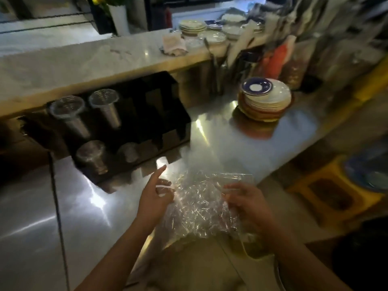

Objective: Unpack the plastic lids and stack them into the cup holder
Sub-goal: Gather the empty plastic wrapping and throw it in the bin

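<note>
The clear plastic bag (201, 204) hangs crumpled between both hands, just above the near edge of the steel counter (84, 206), close to the person's body. The left hand (154, 199) grips its left edge with thumb and curled lower fingers, where a small white strip (165, 186) shows, while the index finger sticks out straight towards the cup holder (147, 114). The right hand (246, 201) has its fingers curled round the bag's right edge. The lids themselves cannot be made out through the crinkled plastic, so whether any remain inside is unclear. What matters for the next move is that the black holder stands ahead and to the left, nearer the left hand, its slots slanting up and back with their open ends facing the person. Two upper slots hold clear stacks (67, 108); the slots further right look dark. Anything taken from the bag probably has to travel forward and left, away from the stack of plates (265, 99).
</note>
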Available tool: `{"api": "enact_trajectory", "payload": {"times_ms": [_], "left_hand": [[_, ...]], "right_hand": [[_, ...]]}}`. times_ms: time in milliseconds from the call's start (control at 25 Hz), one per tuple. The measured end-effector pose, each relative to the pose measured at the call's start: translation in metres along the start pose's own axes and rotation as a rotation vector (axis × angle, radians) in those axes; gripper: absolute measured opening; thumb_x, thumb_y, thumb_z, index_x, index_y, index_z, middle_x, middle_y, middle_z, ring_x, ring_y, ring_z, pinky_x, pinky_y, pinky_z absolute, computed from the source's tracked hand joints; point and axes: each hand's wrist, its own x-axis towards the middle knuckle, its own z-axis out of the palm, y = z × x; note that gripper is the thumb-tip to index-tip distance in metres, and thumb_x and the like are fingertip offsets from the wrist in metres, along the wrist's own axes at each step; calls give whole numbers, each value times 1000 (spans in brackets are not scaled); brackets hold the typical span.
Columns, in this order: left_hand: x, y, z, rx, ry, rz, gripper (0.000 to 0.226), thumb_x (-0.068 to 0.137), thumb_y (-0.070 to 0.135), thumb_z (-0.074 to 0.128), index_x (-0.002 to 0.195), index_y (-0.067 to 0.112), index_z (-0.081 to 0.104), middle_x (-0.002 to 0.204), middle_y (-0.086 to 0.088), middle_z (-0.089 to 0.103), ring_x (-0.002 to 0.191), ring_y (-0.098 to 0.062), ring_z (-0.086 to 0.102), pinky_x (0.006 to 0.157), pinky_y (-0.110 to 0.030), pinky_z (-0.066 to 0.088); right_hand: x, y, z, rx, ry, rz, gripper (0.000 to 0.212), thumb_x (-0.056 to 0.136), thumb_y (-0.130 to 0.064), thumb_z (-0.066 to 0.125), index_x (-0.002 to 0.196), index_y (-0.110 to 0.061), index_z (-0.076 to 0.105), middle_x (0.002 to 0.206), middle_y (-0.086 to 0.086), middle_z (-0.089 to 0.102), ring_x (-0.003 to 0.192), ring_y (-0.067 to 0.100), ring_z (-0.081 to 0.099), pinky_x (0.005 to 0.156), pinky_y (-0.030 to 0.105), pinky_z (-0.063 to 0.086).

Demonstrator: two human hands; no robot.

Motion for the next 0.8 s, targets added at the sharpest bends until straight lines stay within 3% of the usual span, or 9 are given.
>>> {"api": "enact_trajectory", "payload": {"times_ms": [80,240,400,520,640,800], "left_hand": [[-1,4,35,181,21,74,72,83,6,71,134,51,46,115,3,60,95,-15,66,73,-23,58],[-4,-2,93,498,42,189,62,89,42,60,146,38,35,132,4,49,105,-11,59,84,-37,57],[-2,-13,146,869,-72,336,57,87,42,51,141,24,46,132,-8,54,113,-26,57,85,-43,54],[6,-21,186,1065,-173,441,51,88,40,51,132,15,58,132,-19,59,119,-38,57,94,-52,51],[33,-34,215,1193,-280,499,52,94,49,44,138,22,50,146,-17,47,138,-38,40,108,-58,36],[75,-54,252,1295,-350,571,59,95,63,32,147,35,35,156,-15,32,148,-37,22,111,-70,19]], "right_hand": [[-5,3,-35,6,51,0,30,81,0,75,107,-13,72,77,17,73,49,20,60,42,27,49],[-16,8,-110,-54,195,-47,31,83,1,71,106,-20,72,84,15,75,53,23,64,45,31,54],[-37,37,-184,-210,454,-46,28,87,-13,66,97,-39,71,80,-8,75,61,12,70,49,20,54],[-50,78,-230,-336,632,48,21,88,-12,65,94,-30,72,74,-7,72,63,8,67,51,16,50],[-46,136,-259,-567,751,131,9,87,-17,68,95,-21,69,80,-1,72,72,18,68,61,31,53],[11,219,-270,-633,759,378,22,89,-14,60,111,-15,65,97,12,72,91,36,68,71,31,47]]}}
